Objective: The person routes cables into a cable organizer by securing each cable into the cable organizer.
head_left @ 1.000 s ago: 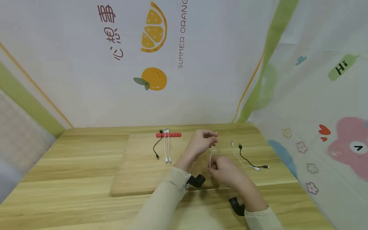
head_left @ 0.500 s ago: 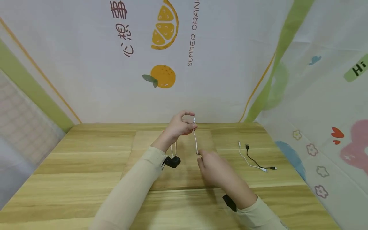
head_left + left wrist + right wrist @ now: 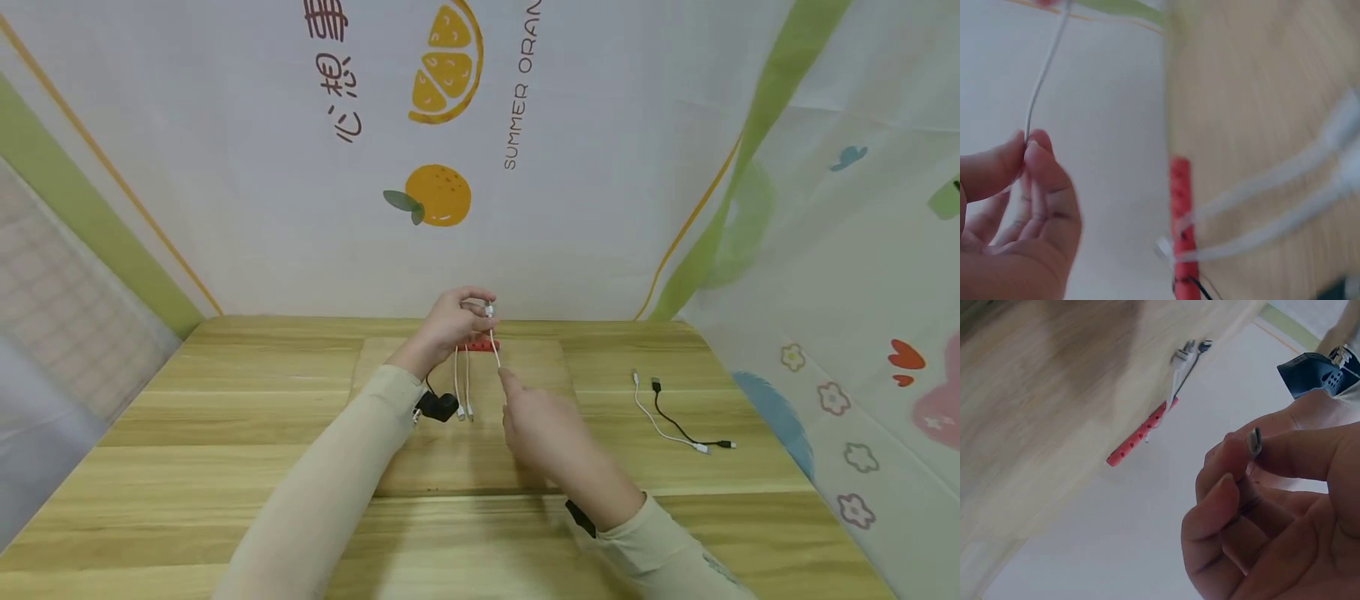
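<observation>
A white USB cable [image 3: 494,347] is stretched between both hands above the board. My left hand [image 3: 453,322] pinches it near its upper connector, between thumb and fingertips. Lower and to the right, my right hand [image 3: 546,429] pinches the other end; a metal plug tip [image 3: 1255,442] pokes out between its thumb and finger in the right wrist view. Just behind the left hand lies a red cable holder [image 3: 483,344] with a row of slots. Two white cables [image 3: 1254,240] and a black cable [image 3: 1194,281] sit in its slots. The left hand partly hides the holder in the head view.
A thin wooden board [image 3: 420,467] lies on the wooden table [image 3: 225,467] under the holder. To the right, a loose white cable [image 3: 651,418] and a loose black cable [image 3: 675,423] lie on the table. A printed cloth [image 3: 585,208] hangs behind the table.
Both hands have moved left with the white cable, from the board's right side to the red holder. The view has shifted a little to the right.
</observation>
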`<action>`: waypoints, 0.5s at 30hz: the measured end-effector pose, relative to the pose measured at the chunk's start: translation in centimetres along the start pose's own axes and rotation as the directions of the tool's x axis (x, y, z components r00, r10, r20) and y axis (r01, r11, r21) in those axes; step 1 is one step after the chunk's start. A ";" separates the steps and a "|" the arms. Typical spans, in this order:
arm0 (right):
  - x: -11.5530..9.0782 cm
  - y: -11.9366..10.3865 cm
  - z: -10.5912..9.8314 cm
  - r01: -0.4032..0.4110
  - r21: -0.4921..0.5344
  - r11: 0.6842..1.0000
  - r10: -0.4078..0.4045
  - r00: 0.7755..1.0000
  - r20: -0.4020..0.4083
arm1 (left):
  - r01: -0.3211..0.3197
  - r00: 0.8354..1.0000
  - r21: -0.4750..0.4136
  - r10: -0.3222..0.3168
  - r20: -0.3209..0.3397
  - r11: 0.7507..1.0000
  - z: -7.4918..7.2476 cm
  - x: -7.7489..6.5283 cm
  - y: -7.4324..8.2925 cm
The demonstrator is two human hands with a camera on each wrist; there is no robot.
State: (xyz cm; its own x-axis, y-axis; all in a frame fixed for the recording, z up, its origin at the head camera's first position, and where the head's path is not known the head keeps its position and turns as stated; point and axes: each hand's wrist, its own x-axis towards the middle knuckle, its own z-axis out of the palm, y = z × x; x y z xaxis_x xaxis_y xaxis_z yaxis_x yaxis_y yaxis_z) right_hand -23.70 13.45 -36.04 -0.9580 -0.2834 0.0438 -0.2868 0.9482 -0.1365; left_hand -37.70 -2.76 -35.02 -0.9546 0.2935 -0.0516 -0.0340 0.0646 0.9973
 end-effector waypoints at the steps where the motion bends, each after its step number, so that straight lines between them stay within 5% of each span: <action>1: 0.1 -0.1 0.1 -0.007 -0.016 1.000 0.007 1.000 0.007 | -0.014 1.000 0.035 0.014 -0.018 0.999 0.0 0.2 -0.2; 4: 0.6 -0.4 0.6 0.004 -0.075 0.997 -0.003 1.000 0.008 | -0.052 0.995 0.252 0.072 -0.072 0.966 0.1 1.1 -1.2; 8: 1.2 -0.8 1.3 0.092 -0.138 0.986 -0.095 0.995 -0.019 | -0.045 0.992 0.535 0.102 -0.078 0.843 0.4 2.4 -2.4; 15: 2.9 -1.3 1.8 0.197 -0.088 0.976 -0.196 0.980 0.016 | -0.064 0.992 0.749 0.124 -0.024 0.660 0.6 3.7 -2.8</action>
State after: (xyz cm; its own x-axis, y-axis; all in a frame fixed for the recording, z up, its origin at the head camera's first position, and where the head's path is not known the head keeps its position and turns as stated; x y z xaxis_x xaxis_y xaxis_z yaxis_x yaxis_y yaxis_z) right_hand -26.12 11.13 -37.49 -0.8830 -0.4662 0.0541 -0.4684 0.8827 -0.0373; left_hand -40.92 -1.26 -38.02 -0.9584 0.2758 0.0733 0.2600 0.7380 0.6227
